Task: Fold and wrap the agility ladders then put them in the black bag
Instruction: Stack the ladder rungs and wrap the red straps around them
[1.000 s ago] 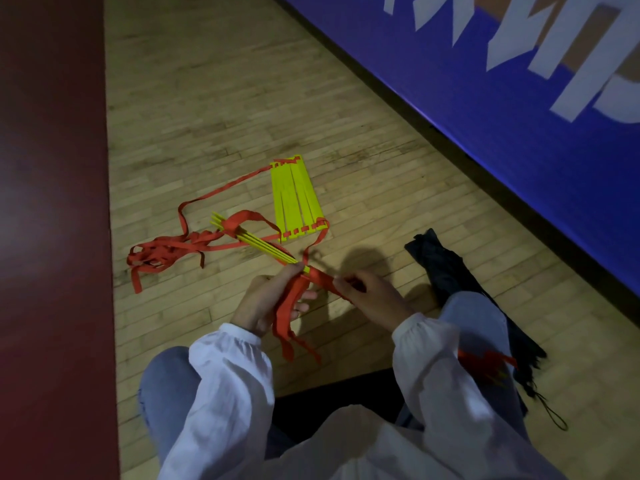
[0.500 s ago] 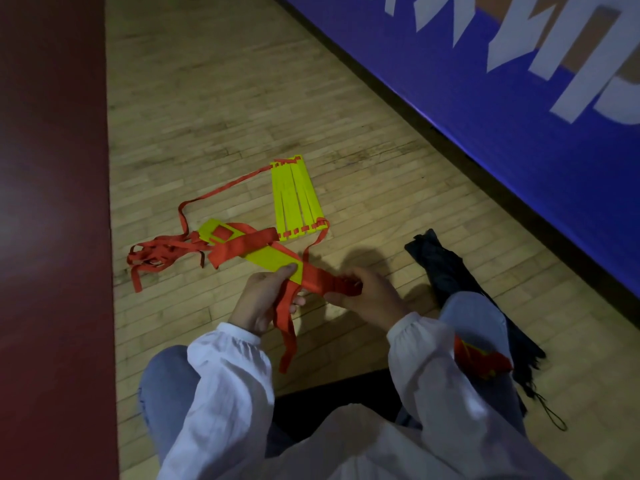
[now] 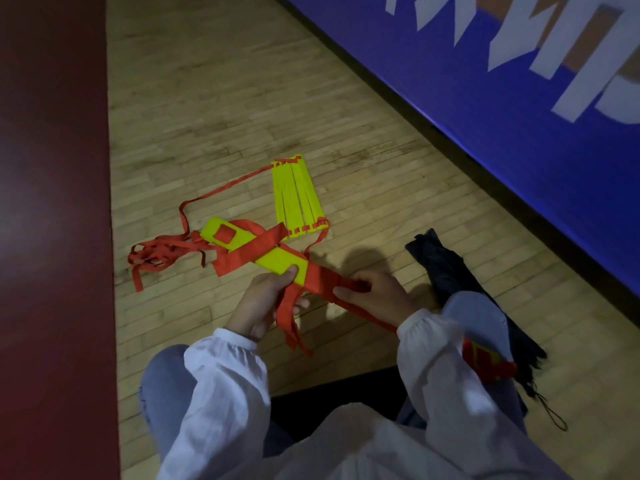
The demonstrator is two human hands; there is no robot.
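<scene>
Both hands are low over the floor (image 3: 207, 98) on my feed. The left hand (image 3: 266, 303) grips the near end of the yellow bundle (image 3: 277, 265), thumb on top, fingers curled underneath. A red strap (image 3: 249, 252) crosses the bundle's middle on a slant. More of it runs off the near end straight into the right hand (image 3: 377, 297), which pinches the webbing tight, and loose ends dangle below the left hand. Whether the bundle's far end rests on the boards, I cannot tell. Just beyond it a flat row of yellow rungs (image 3: 298, 199) lies on the floor. A thin strap loops from its far end round to a red tangle (image 3: 156, 256) near the floor's dark red left edge. The bag (image 3: 446, 271) lies on the floor to the right, beside the right knee (image 3: 474, 313), towards the blue banner (image 3: 519, 98). A small red and yellow piece (image 3: 485, 362) shows by the right sleeve.
</scene>
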